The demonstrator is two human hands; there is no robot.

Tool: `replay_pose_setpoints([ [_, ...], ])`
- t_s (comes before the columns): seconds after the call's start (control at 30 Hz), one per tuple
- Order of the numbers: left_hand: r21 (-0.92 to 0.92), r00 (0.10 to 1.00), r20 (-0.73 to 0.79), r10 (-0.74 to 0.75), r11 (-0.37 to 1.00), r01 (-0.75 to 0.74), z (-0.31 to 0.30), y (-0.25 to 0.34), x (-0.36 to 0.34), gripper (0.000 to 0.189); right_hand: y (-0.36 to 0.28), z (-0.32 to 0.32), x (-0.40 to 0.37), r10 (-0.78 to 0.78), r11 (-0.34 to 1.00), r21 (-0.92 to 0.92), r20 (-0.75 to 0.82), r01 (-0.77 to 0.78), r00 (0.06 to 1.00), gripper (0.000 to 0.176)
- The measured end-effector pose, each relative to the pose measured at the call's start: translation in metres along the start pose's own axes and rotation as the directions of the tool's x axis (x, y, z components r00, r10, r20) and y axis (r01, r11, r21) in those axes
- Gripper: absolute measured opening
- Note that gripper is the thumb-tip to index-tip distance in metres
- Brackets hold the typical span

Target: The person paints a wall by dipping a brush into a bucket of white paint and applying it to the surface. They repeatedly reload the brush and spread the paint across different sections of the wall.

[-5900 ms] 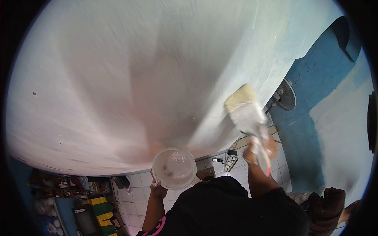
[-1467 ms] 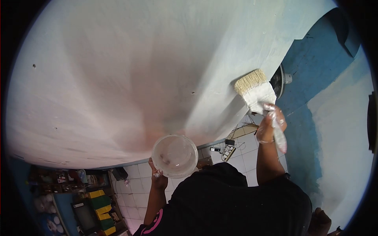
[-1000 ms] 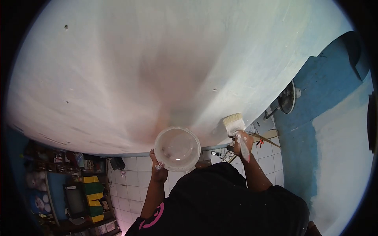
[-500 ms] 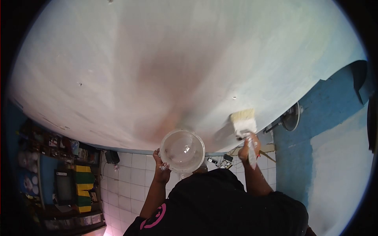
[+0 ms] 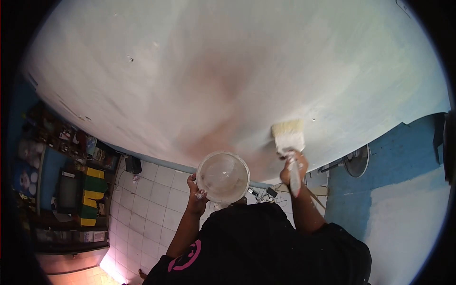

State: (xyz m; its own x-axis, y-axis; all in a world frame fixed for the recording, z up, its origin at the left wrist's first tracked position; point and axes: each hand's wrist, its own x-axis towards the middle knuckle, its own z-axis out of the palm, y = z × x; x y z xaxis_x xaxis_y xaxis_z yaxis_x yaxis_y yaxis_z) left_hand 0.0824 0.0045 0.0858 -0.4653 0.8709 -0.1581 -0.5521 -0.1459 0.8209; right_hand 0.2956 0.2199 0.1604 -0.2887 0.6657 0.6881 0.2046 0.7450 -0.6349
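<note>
My right hand [image 5: 293, 165] is closed around the handle of a wide paintbrush [image 5: 289, 137], whose pale bristles point up at the whitish wall [image 5: 199, 85]. White paint covers the brush's ferrule and spots the handle and my fingers. My left hand [image 5: 196, 189] grips the left side of a round, translucent bucket [image 5: 223, 175] in front of my chest. Inside it shows a pale, shiny liquid. Paint marks the left fingers as well.
A wall fan [image 5: 355, 161] hangs on the blue, partly whitened side wall [image 5: 351, 190] at right. Shelves with a television [image 5: 69, 190] and green-yellow cloth [image 5: 94, 183] stand at left. A black speaker [image 5: 133, 164] and small devices with cables [image 5: 271, 192] are near the wall base over white floor tiles [image 5: 152, 199].
The view has turned, so the wall and room appear tilted. The brush and my right hand have moved slightly up and left along the wall. Both hands keep their grip.
</note>
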Motion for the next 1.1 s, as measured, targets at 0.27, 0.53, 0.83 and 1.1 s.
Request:
replay_pose_setpoints([
  [0.27,0.018,0.993,-0.114,0.013,1.0,-0.011,-0.02,0.001,-0.016,0.085,-0.028,0.012,-0.02,0.26,0.764,0.54,0.245,-0.354,0.934,0.017],
  [0.53,0.022,0.993,-0.116,0.014,1.0,-0.011,-0.019,-0.002,-0.013,0.091,-0.085,0.023,0.028,-0.25,0.842,0.535,0.501,-0.069,0.828,0.01],
  [0.83,0.136,0.991,-0.128,0.03,0.991,-0.013,-0.015,-0.004,-0.021,0.102,-0.094,0.052,-0.002,0.029,0.99,0.041,0.875,-0.132,0.484,0.013],
  [1.1,0.1,0.988,-0.152,0.002,0.995,0.014,-0.025,-0.012,-0.012,0.103,-0.094,0.044,0.004,0.081,0.989,0.0,0.842,-0.15,0.533,0.018],
])
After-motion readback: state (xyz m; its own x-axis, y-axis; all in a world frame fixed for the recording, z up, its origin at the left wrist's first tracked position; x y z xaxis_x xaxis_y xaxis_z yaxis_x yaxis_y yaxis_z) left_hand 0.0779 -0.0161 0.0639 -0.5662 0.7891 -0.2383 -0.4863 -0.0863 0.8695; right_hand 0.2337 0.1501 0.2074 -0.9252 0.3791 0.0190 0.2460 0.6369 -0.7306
